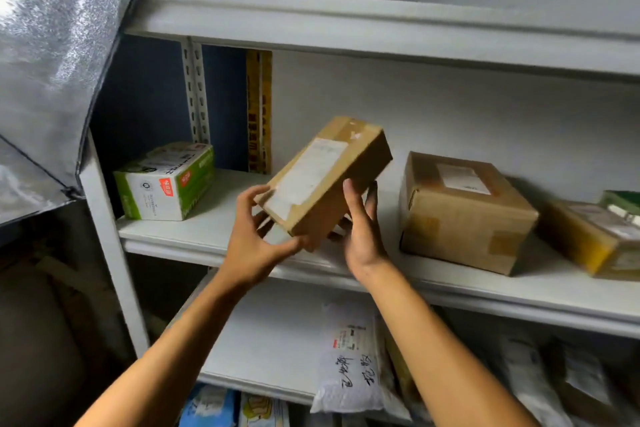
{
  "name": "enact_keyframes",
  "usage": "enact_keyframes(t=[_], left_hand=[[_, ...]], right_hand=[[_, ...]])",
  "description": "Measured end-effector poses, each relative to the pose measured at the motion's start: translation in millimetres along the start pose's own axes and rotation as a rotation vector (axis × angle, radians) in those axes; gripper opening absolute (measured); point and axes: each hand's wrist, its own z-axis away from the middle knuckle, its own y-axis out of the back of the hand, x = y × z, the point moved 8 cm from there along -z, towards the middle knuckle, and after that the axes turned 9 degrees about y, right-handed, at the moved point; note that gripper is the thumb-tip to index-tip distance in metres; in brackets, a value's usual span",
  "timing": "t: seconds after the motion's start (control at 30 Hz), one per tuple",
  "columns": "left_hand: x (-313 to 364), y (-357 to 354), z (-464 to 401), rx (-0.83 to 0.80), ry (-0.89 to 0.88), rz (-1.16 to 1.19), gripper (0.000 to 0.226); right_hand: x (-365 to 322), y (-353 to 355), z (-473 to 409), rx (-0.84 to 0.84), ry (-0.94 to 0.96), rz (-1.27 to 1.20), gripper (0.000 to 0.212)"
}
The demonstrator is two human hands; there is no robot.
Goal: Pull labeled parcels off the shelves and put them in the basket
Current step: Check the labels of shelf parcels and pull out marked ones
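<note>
Head view: a tilted brown cardboard parcel with a white label sits between both hands. Left hand grips its near lower corner, fingers curled; right hand presses flat, straight fingers against its right side.

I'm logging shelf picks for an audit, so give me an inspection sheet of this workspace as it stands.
Surface: white middle shelf, with another shelf above and one below.
Job's things: labeled brown parcel held tilted above the middle shelf; larger taped carton and a yellowish parcel sit to its right; a white mailer with handwriting lies on the lower shelf. No basket in view.
Clutter: green and white printed box at the shelf's left end.
Grippers: left hand grips the parcel's near corner; right hand rests against its right side, fingers straight.
Cables: nothing seen.
Surroundings: silver foil sheet upper left; pale wall behind.
</note>
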Motion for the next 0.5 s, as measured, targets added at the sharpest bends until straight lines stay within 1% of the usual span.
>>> enact_keyframes(t=[0.03,0.1,0.13,0.17,0.2,0.23,0.3,0.33,0.37,0.43,0.5], left_hand=[[7,-6,5,-0.008,-0.161,-0.147,0.105],[12,-15,13,-0.002,-0.368,-0.299,0.115],[14,-19,17,0.005,-0.428,-0.344,0.118],[11,-24,20,-0.003,-0.443,-0.366,0.120],[8,-28,22,-0.030,-0.404,-0.341,0.121],[6,-30,22,-0.061,-0.317,-0.270,0.118],[4,-35,19,-0.127,-0.104,-0.111,0.103],[7,-38,16,-0.152,-0.054,-0.067,0.094],[14,-40,15,-0.154,-0.075,-0.080,0.088],[36,-39,16,-0.045,-0.279,-0.242,0.086],[49,-36,20,0.111,-0.510,-0.482,0.089]], right_hand=[[-3,1,0,0.001,0.010,-0.031,0.122],[-9,6,0,0.041,0.025,-0.060,0.116],[-11,10,-2,0.062,0.036,-0.067,0.111],[-13,14,-3,0.076,0.053,-0.078,0.107],[-14,20,-4,0.069,0.070,-0.088,0.101],[-16,23,-3,0.045,0.077,-0.085,0.093],[-19,31,0,-0.004,0.052,-0.039,0.073],[-19,35,2,-0.012,0.019,-0.015,0.068],[-19,38,5,0.000,-0.019,0.005,0.068],[-16,47,7,0.084,-0.060,0.048,0.072],[-16,52,11,0.131,-0.031,0.010,0.074]])
